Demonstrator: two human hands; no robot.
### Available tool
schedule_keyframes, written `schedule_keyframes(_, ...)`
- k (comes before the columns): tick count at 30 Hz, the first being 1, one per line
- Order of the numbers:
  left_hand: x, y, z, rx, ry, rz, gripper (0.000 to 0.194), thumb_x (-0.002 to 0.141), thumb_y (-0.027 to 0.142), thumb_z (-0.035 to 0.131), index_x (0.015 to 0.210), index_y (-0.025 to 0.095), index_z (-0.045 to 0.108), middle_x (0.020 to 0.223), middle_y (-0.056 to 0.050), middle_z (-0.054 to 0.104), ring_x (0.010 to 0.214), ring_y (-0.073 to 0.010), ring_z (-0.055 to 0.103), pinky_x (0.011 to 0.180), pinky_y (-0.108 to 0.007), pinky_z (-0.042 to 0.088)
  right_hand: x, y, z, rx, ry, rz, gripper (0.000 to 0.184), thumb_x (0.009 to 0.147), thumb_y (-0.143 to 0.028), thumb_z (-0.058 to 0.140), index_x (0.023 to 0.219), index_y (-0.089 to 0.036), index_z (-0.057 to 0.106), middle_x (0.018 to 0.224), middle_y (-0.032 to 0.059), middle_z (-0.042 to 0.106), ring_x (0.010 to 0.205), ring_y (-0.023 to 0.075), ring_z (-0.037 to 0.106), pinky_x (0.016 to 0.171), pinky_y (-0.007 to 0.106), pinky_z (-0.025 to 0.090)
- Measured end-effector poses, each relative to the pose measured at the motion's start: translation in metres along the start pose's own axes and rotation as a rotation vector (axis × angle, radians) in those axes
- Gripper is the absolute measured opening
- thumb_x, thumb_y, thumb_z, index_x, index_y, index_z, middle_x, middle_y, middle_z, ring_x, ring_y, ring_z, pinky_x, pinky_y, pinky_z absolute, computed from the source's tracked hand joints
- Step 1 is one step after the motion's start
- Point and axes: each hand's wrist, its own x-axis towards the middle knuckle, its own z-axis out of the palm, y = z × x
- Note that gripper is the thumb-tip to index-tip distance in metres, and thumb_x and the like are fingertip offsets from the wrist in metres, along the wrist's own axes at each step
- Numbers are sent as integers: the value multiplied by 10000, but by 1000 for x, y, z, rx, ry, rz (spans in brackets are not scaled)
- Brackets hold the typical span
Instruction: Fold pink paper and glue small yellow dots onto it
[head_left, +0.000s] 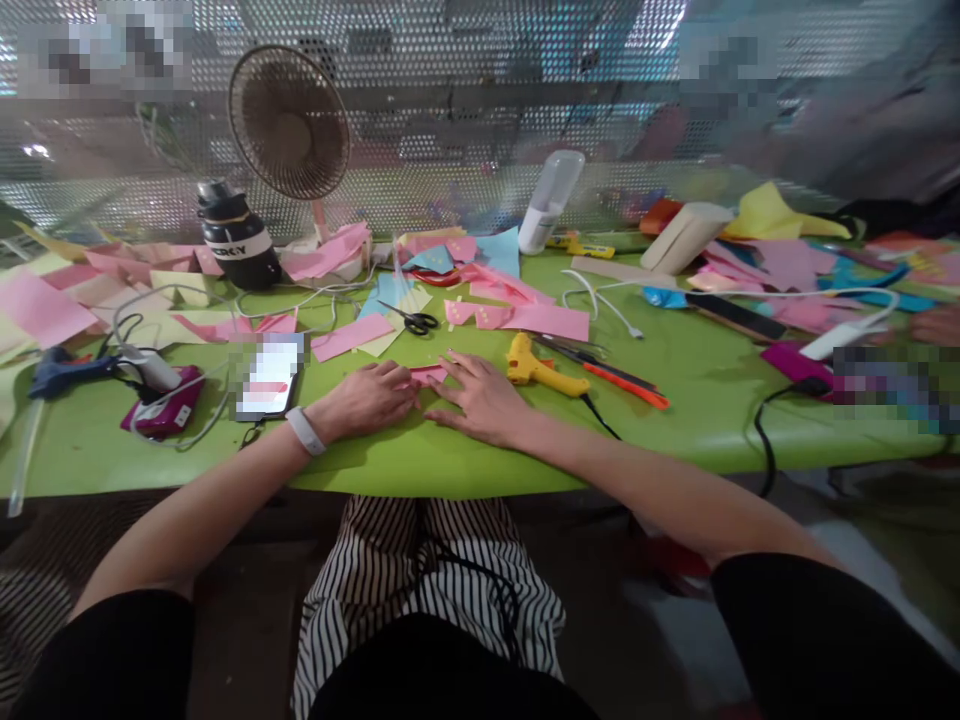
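Note:
A small piece of pink paper [429,375] lies on the green tabletop between my two hands. My left hand [373,398], a pale band at its wrist, has curled fingers at the paper's left edge; they look closed on it, though the fingertips are partly hidden. With fingers spread flat, my right hand [480,400] rests on the paper's right side and the table. Just right of it lies a yellow glue gun [544,368]. Black scissors [411,318] lie beyond my hands, near pink paper strips [517,316]. Left of my left hand is a lit phone [270,378].
At the back stand a fan [289,122], a black bottle [238,240] and a clear bottle [551,200]. Purple power strips [166,405] with loose cables sit at both sides. A blue glue gun [71,372] lies far left. An orange-handled tool [626,385] lies right.

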Motion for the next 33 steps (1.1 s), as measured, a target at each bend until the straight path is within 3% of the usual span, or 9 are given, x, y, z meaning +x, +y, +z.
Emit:
schedule_keyframes(8,-2,1,2,7,38,46,336,1046,341,362,1135,144,619,1087,-110,637,969,-223,551,780,-344,450,-9,0,-6,9,15,-3,614,977,-576,402,1314,-117,632,1399,214,562,1337,356,463,1078,481,364)
schedule_keyframes(12,-2,2,5,12,86,8,342,1046,319,354,1084,127,634,1019,-96,647,885,-202,557,725,-339,449,4,-5,-21,230,64,157,413,980,-464,494,1102,-140,719,1176,153,706,1091,289,643,927,398,482)
schedule_keyframes(14,-3,2,6,17,110,3,342,1043,325,363,1043,132,645,1001,-90,648,860,-195,556,708,-337,448,19,-5,-26,431,-46,296,327,954,-452,548,968,-172,716,943,94,753,831,225,706,738,324,523)
schedule_keyframes(16,-3,0,6,24,112,27,346,1040,336,367,1021,139,651,1001,-92,645,864,-196,557,705,-336,448,35,-3,-28,678,-248,396,298,938,-446,583,873,-170,673,744,50,732,585,159,678,574,261,501)
schedule_keyframes(18,-3,-1,5,31,108,39,356,1043,328,353,1011,142,655,990,-96,643,869,-198,559,704,-335,445,48,2,-28,886,-442,458,314,942,-426,590,782,-158,618,586,18,669,445,120,614,480,226,467)
schedule_keyframes(20,-3,-1,5,35,108,46,353,1043,315,348,1030,139,654,982,-102,642,868,-198,562,708,-333,443,56,7,-28,987,-544,475,365,943,-416,595,687,-157,573,486,-2,609,387,101,567,435,204,432)
schedule_keyframes(28,0,1,1,22,82,45,334,1039,305,366,1131,115,625,996,-100,653,862,-205,557,715,-345,442,59,23,-28,1087,-632,546,293,926,-225,626,650,-130,600,466,-15,610,372,65,551,385,164,348)
schedule_keyframes(33,0,2,-2,36,58,34,324,1039,298,363,1115,124,626,1004,-101,654,863,-200,556,706,-337,430,64,24,-27,1101,-651,542,308,892,-279,682,636,-130,599,458,-2,619,353,66,536,365,161,333)
